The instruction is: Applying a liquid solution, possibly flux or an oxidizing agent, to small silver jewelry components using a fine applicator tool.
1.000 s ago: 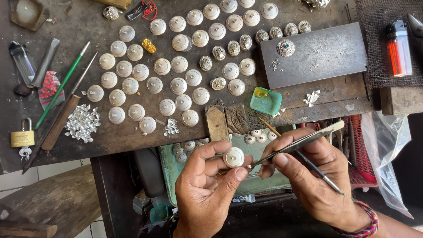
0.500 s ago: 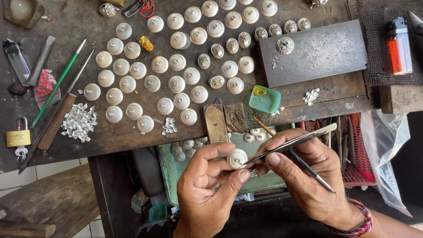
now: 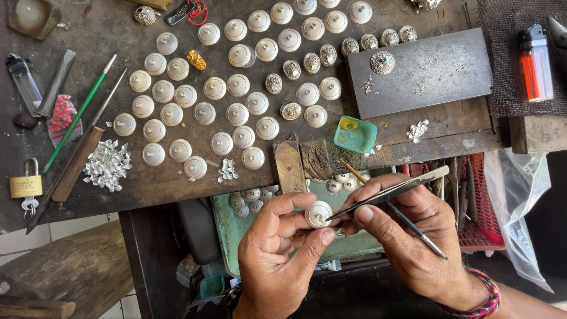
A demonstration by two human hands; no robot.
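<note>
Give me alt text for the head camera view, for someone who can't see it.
A left hand holds a small round white button-like piece while the right hand touches tweezers to it, above a dark workbench covered in rows of similar pieces.

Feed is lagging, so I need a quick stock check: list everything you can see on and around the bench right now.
Domed discs: dozens, white, in rows on the bench.
Ornate discs: several, silver, upper middle.
Metal plate: one, dark grey, upper right.
Small dish: one, teal, bench edge.
Lighter: one, orange, far right.
Padlock: one, brass, far left.
Brush: one, green, left.
Silver scraps: one pile, left.
Tray: one, green, below the bench.
Held disc: one, white, in the left hand.
Tweezers: one pair, metal, in the right hand.
</note>
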